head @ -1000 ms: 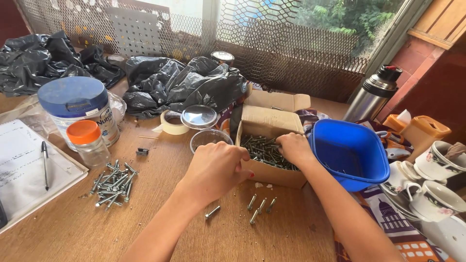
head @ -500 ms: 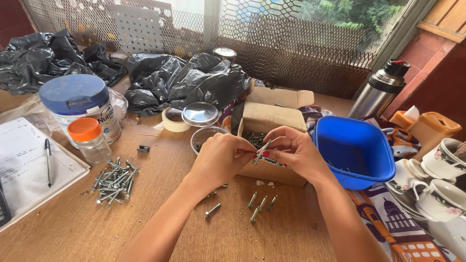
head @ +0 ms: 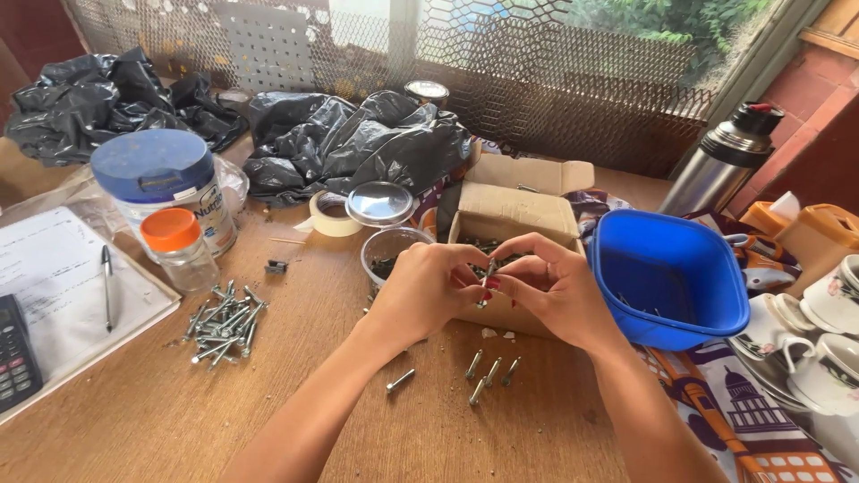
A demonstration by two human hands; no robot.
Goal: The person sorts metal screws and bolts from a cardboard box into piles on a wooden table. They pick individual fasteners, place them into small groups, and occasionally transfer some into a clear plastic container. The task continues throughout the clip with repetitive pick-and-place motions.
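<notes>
both grips pinched together on one bolt (head: 488, 275), left hand (head: 428, 291) and right hand (head: 553, 288) meeting over the open cardboard box (head: 512, 217). the bolt's long axis stands near upright, tilted slightly. loose bolts (head: 488, 371) lie on the table (head: 179, 420) just below.

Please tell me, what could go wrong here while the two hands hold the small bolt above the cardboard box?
1. The bolt is pinched only by fingertips of the left hand and right hand; it could slip and drop into the cardboard box or onto the table.
2. Loose bolts lie just under the wrists, so a forearm might scatter them.
3. The blue bowl sits close to the right hand and could be knocked.
</notes>
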